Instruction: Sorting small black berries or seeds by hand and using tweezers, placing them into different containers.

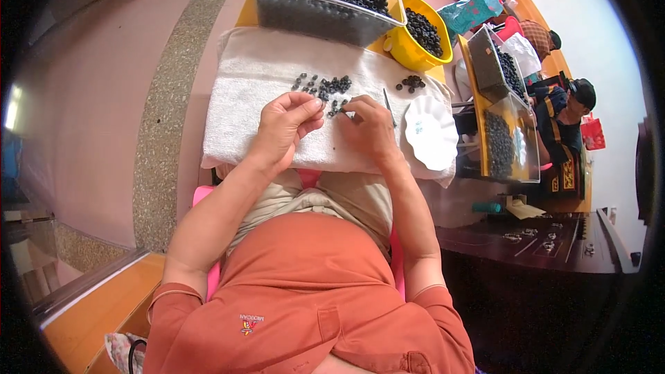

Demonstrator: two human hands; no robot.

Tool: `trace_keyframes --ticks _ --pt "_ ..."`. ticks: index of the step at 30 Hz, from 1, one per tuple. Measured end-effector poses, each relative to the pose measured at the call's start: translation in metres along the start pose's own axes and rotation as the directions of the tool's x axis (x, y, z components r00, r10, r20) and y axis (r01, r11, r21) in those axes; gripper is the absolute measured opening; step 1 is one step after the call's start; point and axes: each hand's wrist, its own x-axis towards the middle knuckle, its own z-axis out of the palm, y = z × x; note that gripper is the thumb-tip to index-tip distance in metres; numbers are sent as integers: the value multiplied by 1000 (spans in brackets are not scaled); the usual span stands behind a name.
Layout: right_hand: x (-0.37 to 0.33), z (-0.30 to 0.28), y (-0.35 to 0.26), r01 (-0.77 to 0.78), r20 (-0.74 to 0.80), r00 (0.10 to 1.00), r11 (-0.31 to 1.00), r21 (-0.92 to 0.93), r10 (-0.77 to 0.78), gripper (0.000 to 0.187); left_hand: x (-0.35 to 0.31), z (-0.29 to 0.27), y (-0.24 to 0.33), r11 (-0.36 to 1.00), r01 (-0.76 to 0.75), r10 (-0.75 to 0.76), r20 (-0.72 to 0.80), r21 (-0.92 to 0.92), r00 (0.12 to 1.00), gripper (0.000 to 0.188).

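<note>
A white towel (239, 107) lies over the work surface in front of me. Small black round pieces (335, 85) are spread on it in a loose group. My left hand (292, 128) is closed, thumb and index finger pinched together just left of these pieces; whatever may be between the tips is too small to name. To its right, my right hand (370, 125) is closed too, fingertips down at the near edge of the group, and its grip is hidden. A thin dark pointed tool (389, 105) lies beside the right hand. Farther right rests a white scalloped dish (431, 135).
A clear tub (325, 10) full of black pieces stands at the far side, beside a yellow bucket (419, 48) of similar pieces. A small separate pile (411, 84) sits near the bucket. At right, another person (564, 125) sits by more clear tubs (511, 138).
</note>
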Motion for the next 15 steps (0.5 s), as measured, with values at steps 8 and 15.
trace_keyframes --ticks 8,15 --pt "-2 0 17 -73 25 997 962 263 69 16 2 -1 -2 1000 22 -21 -15 23 1000 8" --pt "-3 -6 15 -137 100 990 887 440 103 16 1 -1 -4 998 39 -36 -45 54 998 9"
